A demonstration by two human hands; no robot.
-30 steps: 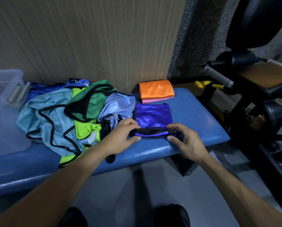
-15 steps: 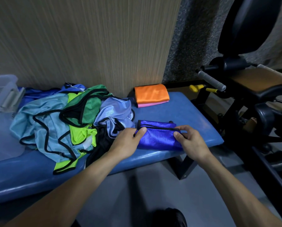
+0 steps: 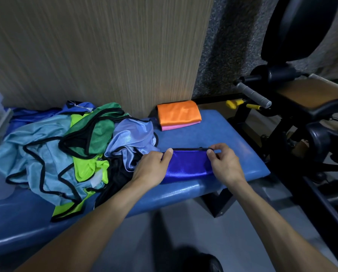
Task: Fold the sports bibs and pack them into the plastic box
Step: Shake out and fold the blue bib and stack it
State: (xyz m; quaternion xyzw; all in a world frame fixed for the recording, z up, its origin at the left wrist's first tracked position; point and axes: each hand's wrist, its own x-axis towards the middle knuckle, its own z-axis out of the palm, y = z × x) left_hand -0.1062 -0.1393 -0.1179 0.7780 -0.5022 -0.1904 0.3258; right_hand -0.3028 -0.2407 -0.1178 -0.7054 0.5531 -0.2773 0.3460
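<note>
- L hand (image 3: 154,165): bare, no glove, no ring or watch seen; thumbnail short and trimmed.
- R hand (image 3: 226,165): bare too, no glove, no jewellery seen; thumbnail short, knuckles and tendons show on the back.
- L forearm (image 3: 97,218): bare from wrist down to the frame's bottom edge, no sleeve, no band at the wrist.
- R forearm (image 3: 270,216): bare likewise, no sleeve or strap in view; slim, tendon lines near the wrist.
- Dark rounded shape (image 3: 207,262) at bottom centre btwn the arms: prob. a shoe or knee, black, too dim to tell which.
</note>
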